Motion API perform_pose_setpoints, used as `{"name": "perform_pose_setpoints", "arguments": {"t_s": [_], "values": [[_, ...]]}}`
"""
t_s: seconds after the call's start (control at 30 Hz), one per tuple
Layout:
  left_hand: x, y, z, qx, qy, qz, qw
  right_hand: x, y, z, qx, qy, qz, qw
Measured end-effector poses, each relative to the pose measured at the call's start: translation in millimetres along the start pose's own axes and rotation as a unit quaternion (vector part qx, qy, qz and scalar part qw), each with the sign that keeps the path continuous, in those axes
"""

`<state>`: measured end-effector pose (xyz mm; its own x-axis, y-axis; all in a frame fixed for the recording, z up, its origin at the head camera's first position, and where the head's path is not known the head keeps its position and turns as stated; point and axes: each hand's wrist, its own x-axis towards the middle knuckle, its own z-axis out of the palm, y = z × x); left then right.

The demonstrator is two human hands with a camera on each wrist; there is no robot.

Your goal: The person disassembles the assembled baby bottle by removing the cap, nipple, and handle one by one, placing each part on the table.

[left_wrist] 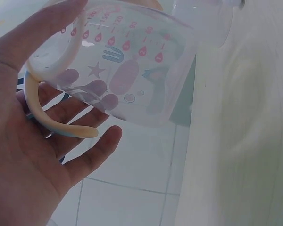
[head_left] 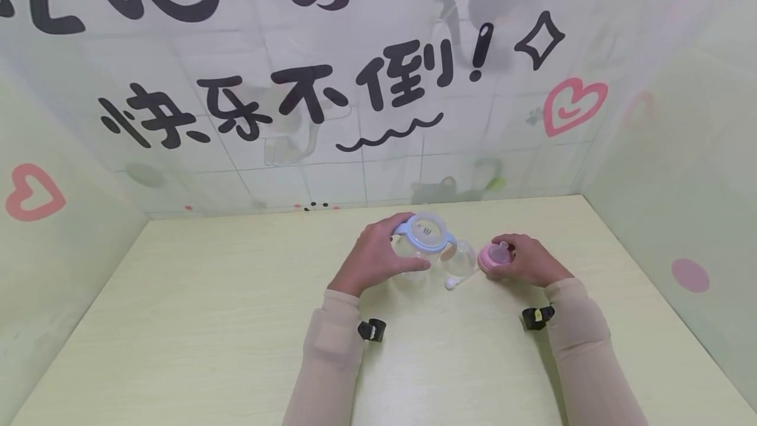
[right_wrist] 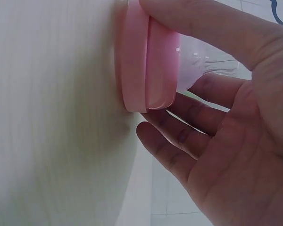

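My left hand (head_left: 381, 252) grips a clear baby bottle (head_left: 414, 260) by its upper part, thumb on the near side and fingers behind. A light blue ring with side handles circles the bottle's top. In the left wrist view, pink volume marks and sea-creature prints show on the bottle wall (left_wrist: 127, 70), beside a cream handle (left_wrist: 56, 125). To the right, my right hand (head_left: 526, 260) holds a pink collar (head_left: 487, 259) with a translucent teat (head_left: 501, 253) between thumb and fingers. The right wrist view has the pink collar (right_wrist: 148, 66) low at the tabletop.
Between the hands a clear dome cover (head_left: 461, 259) stands on the pale wooden table (head_left: 207, 321). A thin straw with a white weighted end (head_left: 451, 283) lies before it. A printed back wall (head_left: 331, 183) and a right side wall (head_left: 668, 202) border the table.
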<state>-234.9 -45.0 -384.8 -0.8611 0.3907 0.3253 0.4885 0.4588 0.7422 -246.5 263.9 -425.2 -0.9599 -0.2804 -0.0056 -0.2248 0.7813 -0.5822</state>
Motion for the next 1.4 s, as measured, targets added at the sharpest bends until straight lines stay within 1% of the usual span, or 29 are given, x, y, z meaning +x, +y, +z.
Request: {"name": "perform_pose_setpoints", "arguments": {"t_s": [0.23,0.33,0.43,0.67,0.87,1.0,1.13,1.27,1.4], "values": [[0.1,-0.2,-0.6,0.003,0.001,0.001,1.0000,-0.8,-1.2,-2.0,0.005,-0.005,0.005,1.000],[0.2,-0.6,-0.9,0.002,0.000,0.002,1.0000,-3.3,-4.5,-6.2,0.022,-0.003,0.011,1.000],[0.5,-0.8,-0.9,0.000,-0.002,0.004,1.0000,-5.9,-10.6,-12.4,0.045,0.008,0.004,0.999],[1.4,-2.7,-0.3,0.003,-0.006,0.000,1.0000,-11.4,-30.4,-25.8,0.074,0.028,-0.040,0.996],[1.5,-2.7,0.5,0.007,0.000,0.002,1.0000,-13.9,-44.0,-29.8,0.091,0.049,-0.093,0.990],[0.6,-1.5,0.4,0.011,0.006,-0.001,0.9999,-15.0,-56.4,-28.2,0.114,0.048,-0.114,0.986],[0.2,0.3,0.1,0.014,0.003,-0.005,0.9999,-13.9,-69.8,-20.9,0.132,0.044,-0.135,0.981],[-0.3,2.4,-0.6,0.015,0.001,-0.010,0.9998,-10.0,-81.1,-10.1,0.128,0.033,-0.164,0.978],[-0.6,4.0,-1.4,0.007,0.001,-0.009,0.9999,-7.6,-88.2,-3.0,0.116,0.027,-0.177,0.977]]}}
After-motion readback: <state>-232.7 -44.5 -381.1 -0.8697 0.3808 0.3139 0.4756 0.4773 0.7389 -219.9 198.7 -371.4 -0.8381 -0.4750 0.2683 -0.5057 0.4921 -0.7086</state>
